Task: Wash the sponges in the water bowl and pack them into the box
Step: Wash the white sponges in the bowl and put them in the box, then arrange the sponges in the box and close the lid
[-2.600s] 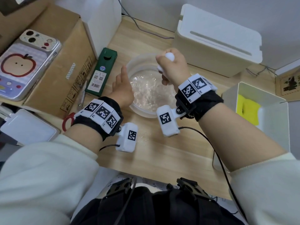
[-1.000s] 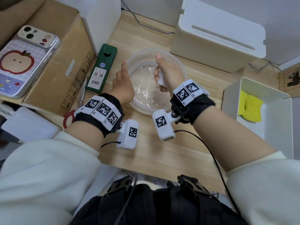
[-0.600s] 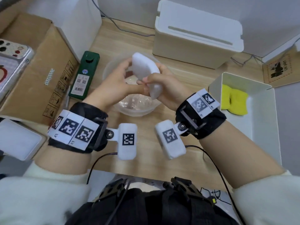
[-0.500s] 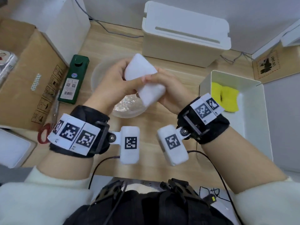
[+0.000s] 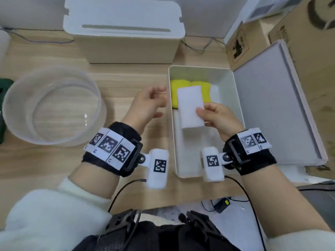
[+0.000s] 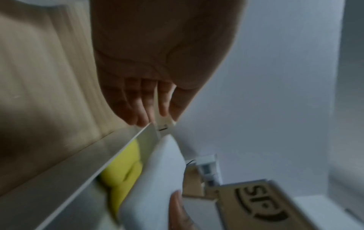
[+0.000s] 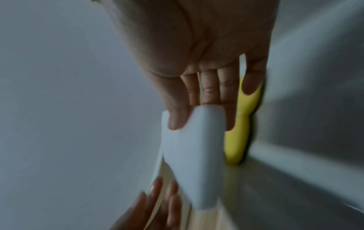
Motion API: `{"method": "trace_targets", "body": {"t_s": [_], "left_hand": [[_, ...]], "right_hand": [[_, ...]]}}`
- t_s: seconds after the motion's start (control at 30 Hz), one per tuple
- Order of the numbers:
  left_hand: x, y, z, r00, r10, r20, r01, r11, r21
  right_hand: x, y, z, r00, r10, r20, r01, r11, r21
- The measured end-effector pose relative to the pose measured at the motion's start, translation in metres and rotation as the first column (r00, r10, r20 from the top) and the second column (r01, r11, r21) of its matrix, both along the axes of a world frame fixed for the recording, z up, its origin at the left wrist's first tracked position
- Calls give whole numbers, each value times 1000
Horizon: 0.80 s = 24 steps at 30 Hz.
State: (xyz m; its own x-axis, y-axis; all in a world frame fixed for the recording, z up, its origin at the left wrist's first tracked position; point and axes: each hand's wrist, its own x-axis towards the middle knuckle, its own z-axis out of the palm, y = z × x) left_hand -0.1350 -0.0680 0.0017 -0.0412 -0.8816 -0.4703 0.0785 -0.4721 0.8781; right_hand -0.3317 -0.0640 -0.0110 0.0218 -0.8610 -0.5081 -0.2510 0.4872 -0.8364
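Note:
My right hand pinches a white sponge by its near edge, thumb on top, and holds it over the open white box. The right wrist view has the same white sponge between thumb and fingers. A yellow sponge lies at the far end of the box, partly hidden behind the white one. My left hand hovers just left of the box wall with fingers relaxed and holds nothing. The clear water bowl stands at the left on the wooden table.
The box's lid lies open to the right. A large white lidded case stands behind the box and bowl. Cardboard boxes fill the back right. A dark green item peeks out at the left edge.
Both hands lifted the white sponge out of the bowl. The right hand carried it rightward over the box. The left hand let go of it and now hangs open beside the box.

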Motion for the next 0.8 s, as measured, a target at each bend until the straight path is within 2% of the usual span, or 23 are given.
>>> {"method": "trace_targets", "body": {"t_s": [0.13, 0.27, 0.37, 0.47, 0.63, 0.8], "left_hand": [[-21, 3, -30, 996, -29, 85, 18, 991, 131], [-30, 6, -43, 988, -84, 126, 63, 985, 158], [-31, 5, -46, 986, -98, 137, 80, 988, 130], [-31, 6, -46, 983, -117, 141, 97, 986, 138], [-29, 4, -46, 976, -158, 150, 133, 978, 161], [-27, 3, -43, 962, -203, 180, 170, 968, 187]], "right_hand": [[-21, -1, -31, 970, 85, -229, -33, 975, 221], [-12, -9, -49, 943, 204, -262, -104, 930, 352], [-7, -11, -59, 950, 192, -247, -85, 918, 386], [-3, -12, -64, 975, 99, -201, -10, 915, 403], [0, -16, -64, 969, 105, -222, -10, 920, 391], [-1, -20, -29, 895, 146, -422, -58, 975, 214]]}}
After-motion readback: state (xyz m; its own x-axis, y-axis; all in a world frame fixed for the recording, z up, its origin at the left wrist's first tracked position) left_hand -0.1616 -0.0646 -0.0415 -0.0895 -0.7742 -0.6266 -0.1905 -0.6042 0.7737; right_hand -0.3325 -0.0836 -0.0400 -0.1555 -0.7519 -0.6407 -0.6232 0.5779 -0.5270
